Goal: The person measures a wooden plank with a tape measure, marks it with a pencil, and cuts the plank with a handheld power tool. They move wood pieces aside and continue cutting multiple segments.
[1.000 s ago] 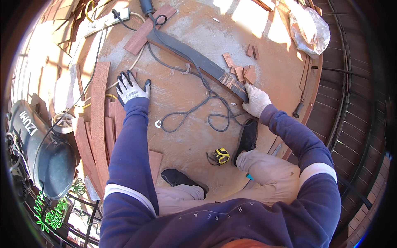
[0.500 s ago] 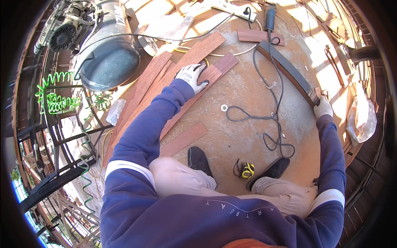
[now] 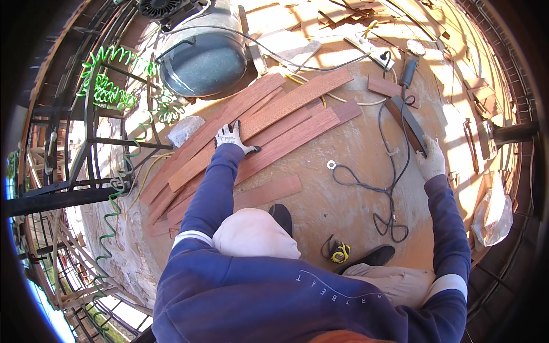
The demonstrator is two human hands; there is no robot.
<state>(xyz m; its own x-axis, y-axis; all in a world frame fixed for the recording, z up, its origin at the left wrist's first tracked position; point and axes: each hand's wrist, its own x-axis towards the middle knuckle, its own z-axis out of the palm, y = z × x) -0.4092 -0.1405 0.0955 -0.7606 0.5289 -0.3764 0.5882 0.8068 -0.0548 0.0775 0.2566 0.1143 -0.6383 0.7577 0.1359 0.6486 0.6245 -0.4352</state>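
Both my hands wear pale gloves. My left hand (image 3: 230,139), fingers spread, rests on a long reddish-brown wooden plank (image 3: 303,103) in an overlapping pile of planks. The thumb points toward the lower planks. At the right, my right hand (image 3: 433,160) is closed round the near end of a long bar (image 3: 407,126), dark on top and brown along its side. The bar's far end lies by a short reddish board (image 3: 382,87). Beside that board is a blue-bodied angle grinder (image 3: 409,73) with a round disc. A shorter plank (image 3: 269,192) lies near my left foot.
A dark compressor tank (image 3: 204,66) stands at far left, near green coiled hose (image 3: 114,94) on a black metal frame. A looped black cable (image 3: 374,186) crosses the floor. A yellow tape measure (image 3: 340,251) sits between my feet; a clear plastic bag (image 3: 493,220) is at right.
My view has swung left. My left hand has moved from the far end of a lower plank back along the pile. The bar in my right hand looks shorter and its angle has changed.
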